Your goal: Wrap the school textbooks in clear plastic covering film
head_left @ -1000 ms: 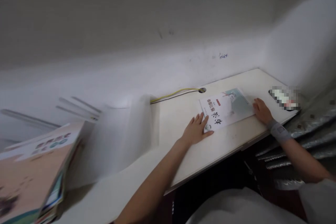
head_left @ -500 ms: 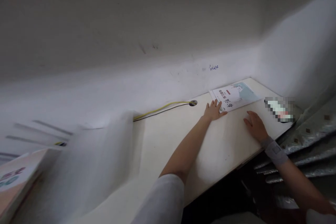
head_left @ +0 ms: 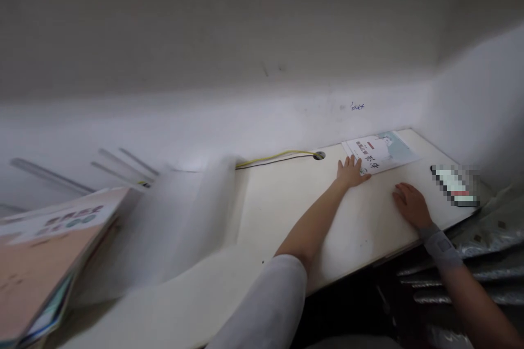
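A thin booklet [head_left: 380, 150] with a white and pale blue-green cover lies flat against the back wall, its printed characters upside down to me. My left hand [head_left: 350, 172] rests with spread fingers on the booklet's near left corner, pressing flat rather than gripping. To the right, my right hand [head_left: 411, 205] lies low over the white desk top [head_left: 303, 212], fingers loosely bent and apart, holding nothing visible. A grey band [head_left: 442, 245] wraps that wrist. Beyond it lies a phone [head_left: 456, 185] whose screen is pixelated.
A yellow cable [head_left: 282, 154] and a thin black one run along the wall into a round desk hole [head_left: 319, 156]. At left, a stack of books [head_left: 53, 251] with a peach cover stands beside a pale upright panel [head_left: 192, 212]. Shiny quilted material [head_left: 491, 245] borders the desk's right side.
My view has turned left, so the desk, booklet and phone sit farther right and more of the book stack shows. My left hand stays on the booklet; my right hand stays beside it.
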The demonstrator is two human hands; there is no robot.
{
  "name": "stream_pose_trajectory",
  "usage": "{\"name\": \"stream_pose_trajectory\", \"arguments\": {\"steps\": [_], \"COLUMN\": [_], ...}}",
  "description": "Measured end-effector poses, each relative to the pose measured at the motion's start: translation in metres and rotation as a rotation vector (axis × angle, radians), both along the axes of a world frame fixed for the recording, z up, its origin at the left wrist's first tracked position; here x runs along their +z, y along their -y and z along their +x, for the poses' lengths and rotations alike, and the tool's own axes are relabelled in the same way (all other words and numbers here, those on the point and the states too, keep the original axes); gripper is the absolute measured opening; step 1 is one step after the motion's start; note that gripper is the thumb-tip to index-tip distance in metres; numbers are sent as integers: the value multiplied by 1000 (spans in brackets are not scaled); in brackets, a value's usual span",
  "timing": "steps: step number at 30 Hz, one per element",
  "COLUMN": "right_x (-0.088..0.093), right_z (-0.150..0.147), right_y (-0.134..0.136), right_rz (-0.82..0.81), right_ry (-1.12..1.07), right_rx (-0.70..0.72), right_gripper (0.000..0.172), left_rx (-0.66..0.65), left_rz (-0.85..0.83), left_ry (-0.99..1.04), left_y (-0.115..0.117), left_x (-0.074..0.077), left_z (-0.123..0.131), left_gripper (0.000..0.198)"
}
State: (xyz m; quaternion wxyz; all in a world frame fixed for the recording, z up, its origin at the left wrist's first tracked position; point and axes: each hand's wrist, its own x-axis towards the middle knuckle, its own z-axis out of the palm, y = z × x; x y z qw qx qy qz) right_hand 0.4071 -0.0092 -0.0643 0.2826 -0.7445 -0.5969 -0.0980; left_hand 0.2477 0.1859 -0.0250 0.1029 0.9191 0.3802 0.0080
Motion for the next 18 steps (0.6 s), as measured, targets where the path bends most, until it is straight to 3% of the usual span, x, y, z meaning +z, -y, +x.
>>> {"name": "stream_pose_trajectory", "arguments": {"steps": [4,7,10,12,13,15,18], "right_x": [0,-3,-10,-15,-18,-23,-29], "right_z": [5,11,20,27,30,36,44], "right_y": [0,1,0,0,-1,-1,-1], "right_rz": [37,16,-23,-49,-58,-55,-21], "right_ry": [13,30,49,51,55,60,32], "right_rx": [37,40,52,67,71,79,93], "right_gripper": [38,40,44,46,46,43,38], "left_rx": [29,-74,-325,-454,-399,-125,450], "left_rz": [69,112,51,35,77,235,461], "left_ry": [115,133,53,90,148,279,380], "left_y": [16,43,69,80,84,88,89], "left_x": [3,1,6,20,29,50,70], "left_z": [-8,-30,-82,-138,-171,-244,-348], "left_gripper": [94,85,65,53,49,44,43]}}
